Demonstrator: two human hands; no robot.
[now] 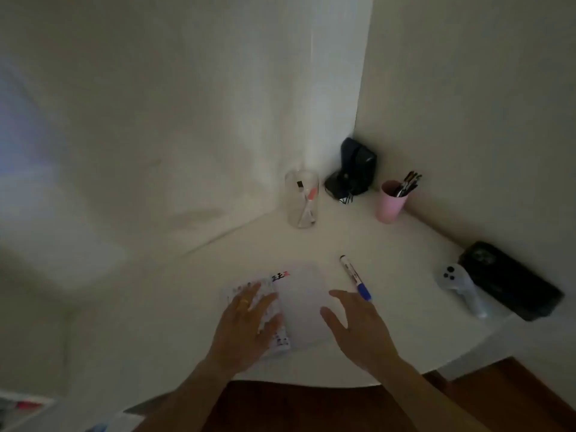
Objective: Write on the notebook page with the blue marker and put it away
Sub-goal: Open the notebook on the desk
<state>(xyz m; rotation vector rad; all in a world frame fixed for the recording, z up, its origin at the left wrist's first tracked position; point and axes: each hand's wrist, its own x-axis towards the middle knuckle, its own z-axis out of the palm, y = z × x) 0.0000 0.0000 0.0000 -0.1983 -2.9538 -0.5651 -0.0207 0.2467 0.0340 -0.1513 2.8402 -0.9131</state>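
Observation:
An open notebook (pixel 300 304) lies on the white table (pixel 389 244); its right page is mostly blank with a few marks at the top left. My left hand (pixel 246 325) rests flat on the left page, fingers spread, a ring on one finger. My right hand (pixel 355 325) hovers open over the notebook's right edge, holding nothing. The blue marker (pixel 355 277) lies capped on the table just right of the notebook, its blue end close to my right fingertips but not touched.
A clear glass (pixel 301 199) with markers stands at the back. A pink cup (pixel 391 201) of pens is to its right, a dark device (pixel 353 168) in the corner. A white controller (pixel 461 288) and black case (pixel 511 280) lie at right.

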